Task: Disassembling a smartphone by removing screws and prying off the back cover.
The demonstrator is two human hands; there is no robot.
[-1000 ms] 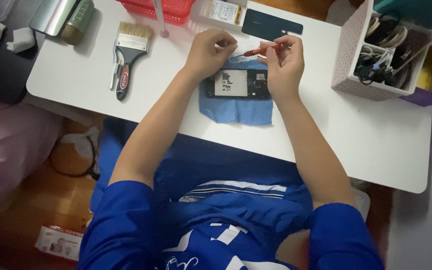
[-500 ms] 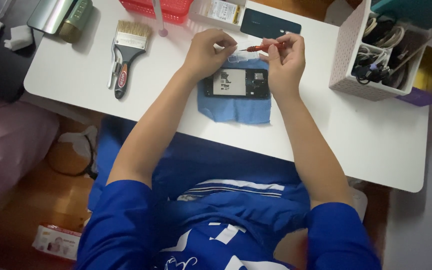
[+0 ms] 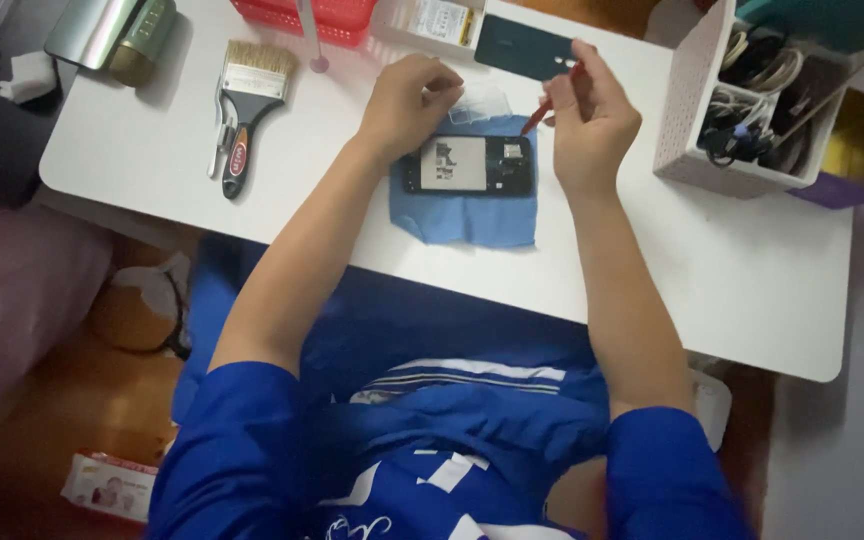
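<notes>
We've got the white table (image 3: 252, 190) taking up most of the view, with plenty of bare surface along the near edge and out to the right corner, while the far edge is crowded. At the right edge sits the white perforated bin (image 3: 697, 130) full of cables, and a paintbrush (image 3: 245, 105) lies off to the left, well apart from us. The blue cloth (image 3: 462, 215) lies mid-table with the opened phone (image 3: 467, 165) flat on top of it. Our left hand (image 3: 407, 100) rests at the phone's far left corner, fingers curled loosely over its edge and not gripping it. Our right hand (image 3: 592, 115) is pinched around the red screwdriver (image 3: 542, 112), tip angled down just above the phone's right end. Compared with a moment ago, the screwdriver is tilted steeper and the right hand sits higher.
</notes>
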